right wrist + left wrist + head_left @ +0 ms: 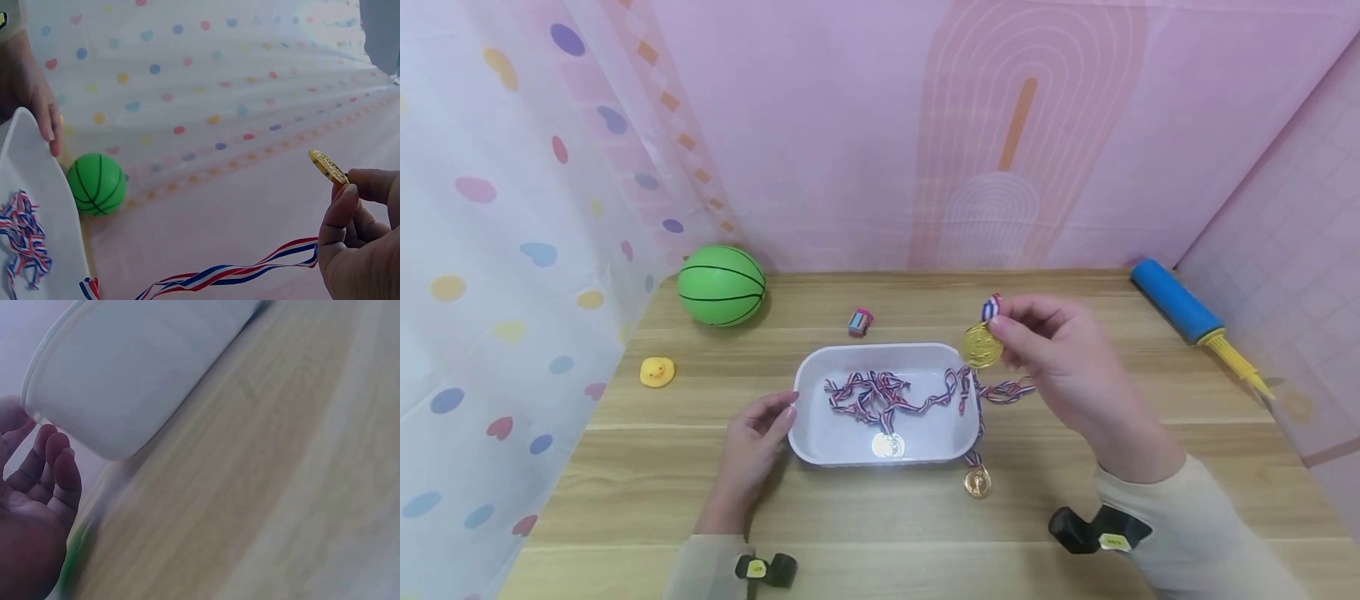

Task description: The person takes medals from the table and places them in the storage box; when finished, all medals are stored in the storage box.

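Observation:
My right hand (1063, 367) pinches a gold medal (982, 347) by its edge, between thumb and index finger, raised over the right end of a white plastic tub (842, 450). The medal's red, white and blue ribbon (219, 274) trails from the hand in the right wrist view. At the tub's left end my left hand (758, 442) holds the rim, its fingers also showing below that corner in the left wrist view. Inside the tub lie tangled striped ribbons (868, 392) and another medal (888, 445), washed out by glare. A third medal (977, 482) hangs outside the tub's front right corner.
A green ball (722, 286) stands at the back left, with a yellow rubber duck (657, 372) in front of it. Behind the tub is a small pink and blue block (860, 322). A blue and yellow hand pump (1198, 321) lies at the right.

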Motion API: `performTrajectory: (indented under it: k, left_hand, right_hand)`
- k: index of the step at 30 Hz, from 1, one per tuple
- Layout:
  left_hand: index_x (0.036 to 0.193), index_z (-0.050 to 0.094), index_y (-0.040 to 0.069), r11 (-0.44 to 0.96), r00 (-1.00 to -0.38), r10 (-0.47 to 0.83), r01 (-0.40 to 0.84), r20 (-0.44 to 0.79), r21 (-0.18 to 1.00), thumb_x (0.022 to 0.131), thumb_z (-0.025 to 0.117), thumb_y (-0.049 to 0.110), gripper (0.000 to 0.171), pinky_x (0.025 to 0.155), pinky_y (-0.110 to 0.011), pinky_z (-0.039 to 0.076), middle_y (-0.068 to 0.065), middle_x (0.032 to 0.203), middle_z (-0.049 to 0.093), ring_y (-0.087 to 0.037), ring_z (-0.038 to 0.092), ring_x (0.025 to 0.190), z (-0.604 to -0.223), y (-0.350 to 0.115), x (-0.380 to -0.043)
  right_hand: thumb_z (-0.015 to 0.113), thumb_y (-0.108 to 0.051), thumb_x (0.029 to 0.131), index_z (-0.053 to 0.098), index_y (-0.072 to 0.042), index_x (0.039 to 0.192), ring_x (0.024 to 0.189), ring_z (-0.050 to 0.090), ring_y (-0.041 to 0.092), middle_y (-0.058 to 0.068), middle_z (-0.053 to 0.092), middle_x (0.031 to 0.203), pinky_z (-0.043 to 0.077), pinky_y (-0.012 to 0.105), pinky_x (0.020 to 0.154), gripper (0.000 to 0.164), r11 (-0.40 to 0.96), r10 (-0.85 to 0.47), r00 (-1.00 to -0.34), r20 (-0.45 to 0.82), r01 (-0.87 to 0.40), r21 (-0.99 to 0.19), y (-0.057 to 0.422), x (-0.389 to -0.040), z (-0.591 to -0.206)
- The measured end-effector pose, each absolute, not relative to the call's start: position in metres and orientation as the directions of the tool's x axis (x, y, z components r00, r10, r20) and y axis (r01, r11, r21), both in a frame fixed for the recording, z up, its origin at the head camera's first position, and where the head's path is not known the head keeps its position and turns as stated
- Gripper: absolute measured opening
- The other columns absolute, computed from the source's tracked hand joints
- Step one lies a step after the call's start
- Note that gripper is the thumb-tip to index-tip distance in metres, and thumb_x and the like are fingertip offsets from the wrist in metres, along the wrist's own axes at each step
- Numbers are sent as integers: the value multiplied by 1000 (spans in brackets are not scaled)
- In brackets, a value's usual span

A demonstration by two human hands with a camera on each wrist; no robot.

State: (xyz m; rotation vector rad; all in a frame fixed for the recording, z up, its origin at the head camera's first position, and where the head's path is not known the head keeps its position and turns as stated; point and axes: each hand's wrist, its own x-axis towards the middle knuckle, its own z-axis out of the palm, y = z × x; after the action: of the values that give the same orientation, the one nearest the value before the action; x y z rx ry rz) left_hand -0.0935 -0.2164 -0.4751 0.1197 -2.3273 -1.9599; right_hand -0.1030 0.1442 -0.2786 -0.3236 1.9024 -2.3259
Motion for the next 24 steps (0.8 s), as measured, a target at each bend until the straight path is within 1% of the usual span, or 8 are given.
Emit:
performTrajectory:
  k: [3, 6, 10, 14, 20, 24]
  left_hand:
    - [120, 62, 2, 178, -993, -117, -1, 20, 984, 93, 64, 20, 32, 81, -20, 51, -14, 117, 61, -17, 58, 99, -475, -217, -93]
    - [120, 62, 2, 181, -994, -111, 1, 22, 983, 93, 64, 22, 33, 82, -20, 51, -13, 118, 62, -17, 58, 101, -474, -216, -93]
    - [121, 62, 3, 183, -994, -106, -2, 17, 983, 93, 64, 22, 33, 83, -20, 50, -13, 119, 61, -17, 58, 102, -473, -215, -94]
    - [120, 62, 2, 180, -994, -109, -8, 12, 984, 94, 63, 20, 32, 83, -20, 50, -13, 118, 61, -17, 57, 101, -473, -215, -94]
    - [120, 62, 0, 180, -993, -113, 16, 37, 984, 95, 62, 17, 30, 82, -19, 50, -17, 117, 62, -14, 58, 99, -475, -216, -95]
    - [118, 63, 0, 177, -991, -125, 22, 44, 984, 95, 62, 16, 28, 82, -19, 50, -16, 116, 62, -14, 59, 99, -477, -217, -95]
  right_hand:
    - [66, -6, 90, 71, -10, 92, 70, 52, 14, 2, 62, 87, 48, 21, 62, 7, -123, -240, -970, 30, 0, -992, 135, -109, -288]
    - [66, -9, 91, 69, -7, 95, 72, 53, 14, 2, 63, 87, 48, 22, 64, 6, -25, -236, -972, -21, 28, -999, 128, -116, -298]
    - [66, -13, 91, 66, -1, 101, 77, 55, 15, 2, 65, 90, 50, 25, 70, 16, 74, -234, -970, -64, 48, -996, 124, -126, -311]
    - [67, -14, 91, 65, 2, 104, 82, 57, 15, 3, 64, 91, 51, 27, 75, 21, 103, -243, -966, -91, 68, -992, 123, -133, -322]
    - [68, -14, 90, 64, 3, 106, 82, 58, 16, 4, 65, 93, 51, 26, 73, 24, 122, -235, -964, -123, 97, -988, 119, -143, -336]
    - [68, -18, 90, 66, 0, 108, 82, 58, 18, 5, 66, 95, 51, 33, 77, 25, 193, -241, -957, -158, 112, -975, 112, -149, -346]
